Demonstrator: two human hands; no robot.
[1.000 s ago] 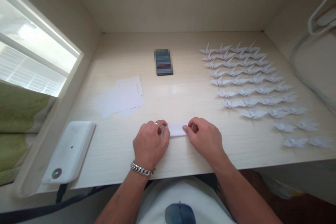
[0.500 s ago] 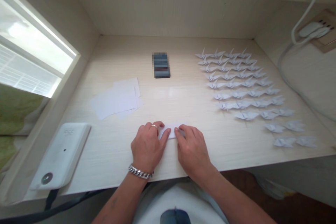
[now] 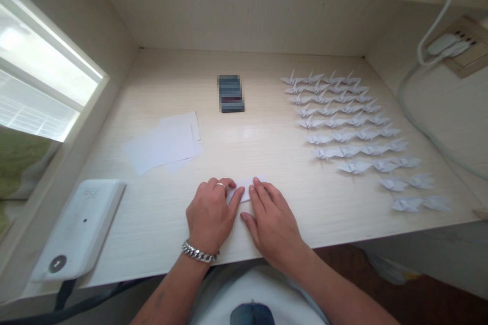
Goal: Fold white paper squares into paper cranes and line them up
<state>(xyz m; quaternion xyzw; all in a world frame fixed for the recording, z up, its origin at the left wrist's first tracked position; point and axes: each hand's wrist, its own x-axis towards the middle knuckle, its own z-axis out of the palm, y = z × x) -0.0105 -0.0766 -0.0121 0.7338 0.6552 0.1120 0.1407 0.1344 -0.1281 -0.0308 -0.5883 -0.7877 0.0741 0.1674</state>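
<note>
A small piece of folded white paper (image 3: 246,196) lies flat on the desk near its front edge, mostly hidden under both hands. My left hand (image 3: 213,208), with a ring and a chain bracelet, has its thumb and curled fingers closed on the paper's left part. Across the right part, my right hand (image 3: 272,213) rests with its fingers stretched out flat, its thumb apart and lower down on the desk. Further left lie several loose white paper sheets (image 3: 163,144), overlapping. To the right stand rows of folded paper cranes (image 3: 356,150).
A dark pixelated box-like object (image 3: 231,94) sits at the back of the desk (image 3: 259,152). A white power bank-like device (image 3: 82,228) with a black strap lies at the front left. White cables (image 3: 438,15) run from a wall socket (image 3: 461,45) at the right.
My right hand has gone from thumb and fingers together at the paper to fingers laid flat, with the thumb drawn away and down. The view has shifted slightly.
</note>
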